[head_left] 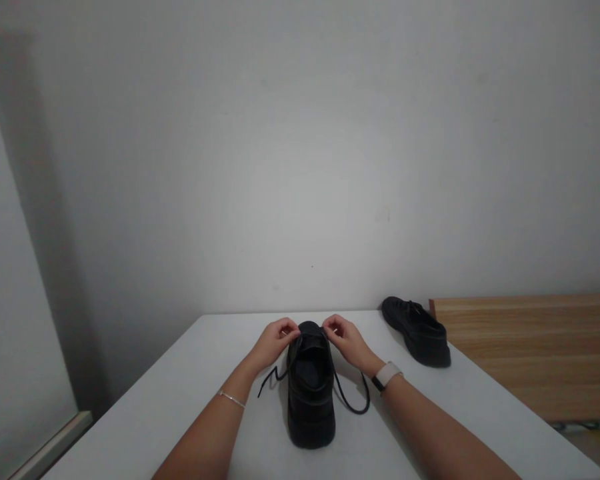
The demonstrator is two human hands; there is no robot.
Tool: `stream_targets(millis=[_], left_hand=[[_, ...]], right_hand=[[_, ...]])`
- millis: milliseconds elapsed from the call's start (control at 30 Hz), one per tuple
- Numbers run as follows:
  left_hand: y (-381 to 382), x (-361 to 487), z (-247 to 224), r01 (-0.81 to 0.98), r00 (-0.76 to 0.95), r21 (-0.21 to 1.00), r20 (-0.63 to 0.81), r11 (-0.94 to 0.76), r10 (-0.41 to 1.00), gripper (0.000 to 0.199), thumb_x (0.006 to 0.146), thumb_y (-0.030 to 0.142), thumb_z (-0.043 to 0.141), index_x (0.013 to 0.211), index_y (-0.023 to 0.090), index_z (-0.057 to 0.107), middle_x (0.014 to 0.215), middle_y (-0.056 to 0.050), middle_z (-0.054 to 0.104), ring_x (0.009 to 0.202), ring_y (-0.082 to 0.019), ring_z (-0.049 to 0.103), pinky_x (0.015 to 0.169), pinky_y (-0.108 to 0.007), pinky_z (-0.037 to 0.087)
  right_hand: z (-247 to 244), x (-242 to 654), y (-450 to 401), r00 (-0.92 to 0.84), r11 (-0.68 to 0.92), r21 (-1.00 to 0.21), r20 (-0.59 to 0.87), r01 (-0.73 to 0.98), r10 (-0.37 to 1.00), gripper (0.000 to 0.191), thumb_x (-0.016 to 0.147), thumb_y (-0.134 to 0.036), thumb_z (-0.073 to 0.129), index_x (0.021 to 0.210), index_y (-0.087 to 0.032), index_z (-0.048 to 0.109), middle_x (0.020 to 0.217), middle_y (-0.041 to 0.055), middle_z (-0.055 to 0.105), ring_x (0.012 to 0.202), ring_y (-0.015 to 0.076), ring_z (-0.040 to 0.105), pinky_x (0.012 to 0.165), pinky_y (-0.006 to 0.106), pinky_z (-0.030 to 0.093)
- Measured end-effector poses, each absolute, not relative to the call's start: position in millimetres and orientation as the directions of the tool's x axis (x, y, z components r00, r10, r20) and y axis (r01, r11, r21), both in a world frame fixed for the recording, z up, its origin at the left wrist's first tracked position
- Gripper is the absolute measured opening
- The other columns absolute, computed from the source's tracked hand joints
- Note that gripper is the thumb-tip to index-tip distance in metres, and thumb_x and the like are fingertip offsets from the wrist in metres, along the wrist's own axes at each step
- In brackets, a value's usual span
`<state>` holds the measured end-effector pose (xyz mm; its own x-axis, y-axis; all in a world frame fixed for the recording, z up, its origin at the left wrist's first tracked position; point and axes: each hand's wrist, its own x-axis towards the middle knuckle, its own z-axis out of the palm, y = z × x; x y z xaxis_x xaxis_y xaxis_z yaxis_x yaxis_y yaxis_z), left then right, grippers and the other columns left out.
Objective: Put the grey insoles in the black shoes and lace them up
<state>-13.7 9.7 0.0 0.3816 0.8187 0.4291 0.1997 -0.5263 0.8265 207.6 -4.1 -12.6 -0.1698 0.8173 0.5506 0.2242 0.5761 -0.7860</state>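
Note:
A black shoe (311,423) stands upright on the white table, its heel toward me and its toe toward the wall. My left hand (276,341) is at the left side of its front, thumb and fingers pinched on a black shoelace (281,377) whose loose end hangs down to the table. On the opposite side my right hand (347,341) pinches the other part of the lace, and a long loop (356,411) of it droops on the table below the wrist. The exact grip at the fingertips is small and dark.
A second black shoe (417,333) with laces rests at the table's far right edge. Beyond that edge lies a wood-grain board (530,353). The white table (180,393) reaches back to a plain grey-white wall (300,167).

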Motion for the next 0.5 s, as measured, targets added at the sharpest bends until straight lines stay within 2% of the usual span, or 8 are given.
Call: stream_targets(millis=[133,300,400,500], left_hand=[[2.9,-3.9,5.7,0.305,0.33,0.702,0.556,-0.643,0.763,0.02,0.083,0.036,0.056,0.081,0.017,0.058,0.08,-0.003,0.062,0.075,-0.016,0.057,0.072,-0.027,0.044],[-8.7,4.9,26.2,0.202,0.292,0.752,0.566,-0.628,0.771,0.018,0.088,0.034,0.048,0.081,0.018,0.049,0.072,0.001,0.053,0.067,-0.014,0.055,0.065,-0.026,0.044],[-9.1,-2.4,42.8,0.15,0.337,0.764,0.557,-0.628,0.759,0.013,0.082,0.028,0.055,0.088,0.019,0.049,0.079,0.001,0.05,0.07,-0.012,0.053,0.063,-0.023,0.044],[-3.2,-20.3,62.9,0.272,0.39,0.656,0.593,-0.704,0.704,0.021,0.073,0.012,0.056,0.093,0.018,0.054,0.077,0.002,0.05,0.072,-0.012,0.05,0.065,-0.022,0.042]], right_hand=[[-4.6,202.7,-8.4,-0.123,0.624,-0.759,0.612,0.188,0.781,0.023,0.085,-0.042,0.055,0.083,-0.019,0.056,0.079,0.0028,0.062,0.073,0.0164,0.057,0.07,0.031,0.045],[12.7,199.1,-11.5,0.004,0.616,-0.786,0.617,0.059,0.787,0.023,0.081,-0.043,0.061,0.082,-0.02,0.057,0.072,0.0005,0.058,0.072,0.0166,0.055,0.069,0.031,0.042],[27.8,202.0,-13.3,0.049,0.589,-0.805,0.587,-0.076,0.808,0.024,0.077,-0.04,0.067,0.086,-0.02,0.058,0.075,-0.0005,0.058,0.073,0.0151,0.053,0.07,0.029,0.041],[47.3,208.5,-16.4,0.018,0.556,-0.811,0.563,-0.181,0.826,0.024,0.076,-0.038,0.069,0.089,-0.02,0.059,0.071,-0.0022,0.055,0.068,0.013,0.051,0.067,0.028,0.04]])
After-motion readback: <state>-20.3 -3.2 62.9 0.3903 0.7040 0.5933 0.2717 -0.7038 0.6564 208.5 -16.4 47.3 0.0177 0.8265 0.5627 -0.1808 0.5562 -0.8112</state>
